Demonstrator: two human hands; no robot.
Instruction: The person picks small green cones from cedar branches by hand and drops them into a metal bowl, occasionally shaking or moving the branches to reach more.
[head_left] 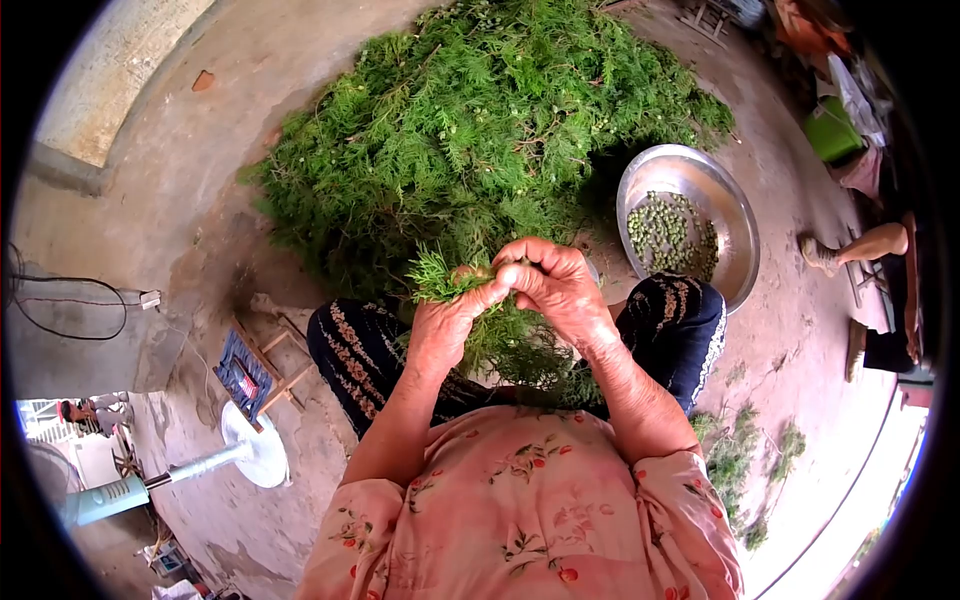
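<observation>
Grip: closed around green sprig (432, 278) in left hand (445, 322); pinched together in right hand (562, 296), touching left.
Knees (672, 310): loose greenery (535, 360) between.
Floor (790, 300) ahead: heaped branches (470, 140).
Right: metal basin (738, 235) beside heap, green berries (668, 232) inside.

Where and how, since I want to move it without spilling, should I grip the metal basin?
Best take the metal basin by its raised rim at two opposite points, keeping it level, as loose green cones lie inside. Approach from the person's right: bare floor there, whereas a knee overlaps the near edge and branches crowd the far side.
</observation>
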